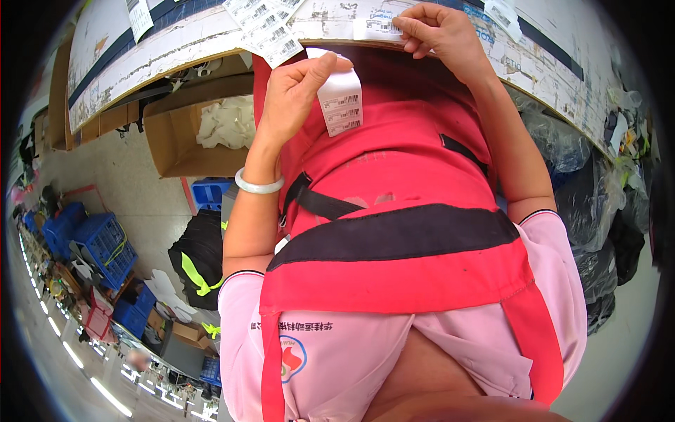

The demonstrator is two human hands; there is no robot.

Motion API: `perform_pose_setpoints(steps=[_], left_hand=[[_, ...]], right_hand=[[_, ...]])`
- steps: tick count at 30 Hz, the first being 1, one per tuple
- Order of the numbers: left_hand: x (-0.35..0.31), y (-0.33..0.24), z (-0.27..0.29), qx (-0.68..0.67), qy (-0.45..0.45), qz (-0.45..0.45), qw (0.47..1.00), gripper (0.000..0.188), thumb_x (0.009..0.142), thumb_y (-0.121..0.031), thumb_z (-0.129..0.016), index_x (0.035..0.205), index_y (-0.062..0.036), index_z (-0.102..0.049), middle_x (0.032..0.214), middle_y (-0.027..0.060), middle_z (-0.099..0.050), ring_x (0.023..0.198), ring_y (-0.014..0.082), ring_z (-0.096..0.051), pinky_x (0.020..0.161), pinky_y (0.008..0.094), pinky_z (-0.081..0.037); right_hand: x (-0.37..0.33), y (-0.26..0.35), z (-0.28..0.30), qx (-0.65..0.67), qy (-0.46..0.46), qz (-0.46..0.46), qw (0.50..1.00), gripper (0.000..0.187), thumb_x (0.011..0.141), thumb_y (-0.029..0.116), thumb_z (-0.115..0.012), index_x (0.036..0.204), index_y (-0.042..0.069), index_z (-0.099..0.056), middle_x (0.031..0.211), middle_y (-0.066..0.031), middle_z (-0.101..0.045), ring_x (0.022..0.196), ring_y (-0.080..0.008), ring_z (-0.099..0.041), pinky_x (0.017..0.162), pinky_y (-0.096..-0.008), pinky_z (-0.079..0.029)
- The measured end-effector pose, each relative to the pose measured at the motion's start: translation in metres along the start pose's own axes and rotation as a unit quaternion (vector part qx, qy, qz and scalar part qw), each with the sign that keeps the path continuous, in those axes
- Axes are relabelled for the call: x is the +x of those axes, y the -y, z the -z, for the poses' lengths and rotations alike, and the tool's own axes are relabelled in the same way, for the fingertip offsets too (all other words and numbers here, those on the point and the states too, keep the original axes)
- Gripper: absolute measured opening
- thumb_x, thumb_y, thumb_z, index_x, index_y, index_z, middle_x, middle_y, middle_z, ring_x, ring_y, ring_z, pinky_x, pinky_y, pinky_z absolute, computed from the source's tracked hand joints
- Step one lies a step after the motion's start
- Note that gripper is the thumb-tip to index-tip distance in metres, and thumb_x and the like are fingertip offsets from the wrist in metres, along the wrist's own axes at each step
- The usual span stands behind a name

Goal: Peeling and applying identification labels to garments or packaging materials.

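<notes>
My left hand [292, 95] is closed, its thumb pressing on a folded strip of white barcode labels [342, 105] that hangs over the red apron [415, 155]. At the table's near edge, my right hand [446, 42] pinches the right end of a small white barcode label [376, 29]. That label lies over the worn white tabletop [327, 27]. More sheets of barcode labels [264, 32] overlap one another just beyond my left hand, their corner sticking out past the table edge.
An open cardboard box [169, 137] with pale cloth-like pieces [226, 123] stands under the table at left. Blue crates [105, 246] and a black bag [199, 257] are farther left. Dark plastic bags [590, 204] crowd the right side. Loose paper slips [140, 19] lie on the table.
</notes>
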State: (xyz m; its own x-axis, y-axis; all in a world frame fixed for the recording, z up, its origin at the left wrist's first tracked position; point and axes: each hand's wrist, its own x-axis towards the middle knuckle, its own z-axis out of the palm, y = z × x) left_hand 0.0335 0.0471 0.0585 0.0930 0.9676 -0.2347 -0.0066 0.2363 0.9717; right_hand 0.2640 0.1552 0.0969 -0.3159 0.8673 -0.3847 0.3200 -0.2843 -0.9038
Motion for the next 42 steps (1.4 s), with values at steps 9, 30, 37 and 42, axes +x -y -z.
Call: perform_pose_setpoints(steps=[9, 30, 37, 42], left_hand=[[0.001, 0.002, -0.002, -0.015, -0.007, -0.007, 1.0, 0.034, 0.096, -0.033, -0.059, 0.099, -0.0022, -0.073, 0.065, -0.0083, -0.052, 0.057, 0.0021, -0.035, 0.052, 0.0199, -0.028], [-0.001, 0.004, -0.005, -0.019, -0.003, -0.007, 1.0, 0.031, 0.095, -0.03, -0.061, 0.099, -0.0022, -0.073, 0.069, -0.0068, -0.056, 0.061, 0.0021, -0.04, 0.054, 0.019, -0.032], [0.0, 0.002, -0.006, -0.021, 0.0, 0.002, 1.0, 0.034, 0.098, -0.031, -0.057, 0.102, -0.0015, -0.073, 0.078, -0.0028, -0.063, 0.067, 0.0032, -0.048, 0.059, 0.0192, -0.038], [-0.001, -0.006, -0.007, -0.128, 0.008, 0.041, 0.991, 0.032, 0.099, -0.027, -0.054, 0.112, -0.0023, -0.069, 0.097, 0.0054, -0.068, 0.079, 0.006, -0.058, 0.069, 0.0216, -0.048]], right_hand=[[0.008, -0.006, -0.004, -0.008, 0.018, -0.004, 1.0, 0.015, 0.09, 0.013, -0.064, 0.089, -0.002, -0.064, 0.071, -0.005, -0.063, 0.057, -0.0098, -0.06, 0.05, -0.0207, -0.05], [0.006, 0.001, -0.009, -0.05, 0.013, -0.006, 0.999, 0.015, 0.089, 0.013, -0.064, 0.088, -0.002, -0.064, 0.068, -0.005, -0.063, 0.054, -0.0096, -0.059, 0.048, -0.0211, -0.049], [0.005, 0.003, -0.012, -0.1, 0.003, 0.018, 0.995, 0.017, 0.091, 0.014, -0.061, 0.086, -0.002, -0.064, 0.067, -0.0041, -0.062, 0.054, -0.0094, -0.058, 0.048, -0.0213, -0.049], [0.005, -0.023, 0.009, 0.044, 0.052, 0.172, 0.983, 0.017, 0.092, 0.013, -0.06, 0.085, -0.001, -0.063, 0.067, -0.0027, -0.062, 0.054, -0.0088, -0.057, 0.05, -0.0204, -0.048]])
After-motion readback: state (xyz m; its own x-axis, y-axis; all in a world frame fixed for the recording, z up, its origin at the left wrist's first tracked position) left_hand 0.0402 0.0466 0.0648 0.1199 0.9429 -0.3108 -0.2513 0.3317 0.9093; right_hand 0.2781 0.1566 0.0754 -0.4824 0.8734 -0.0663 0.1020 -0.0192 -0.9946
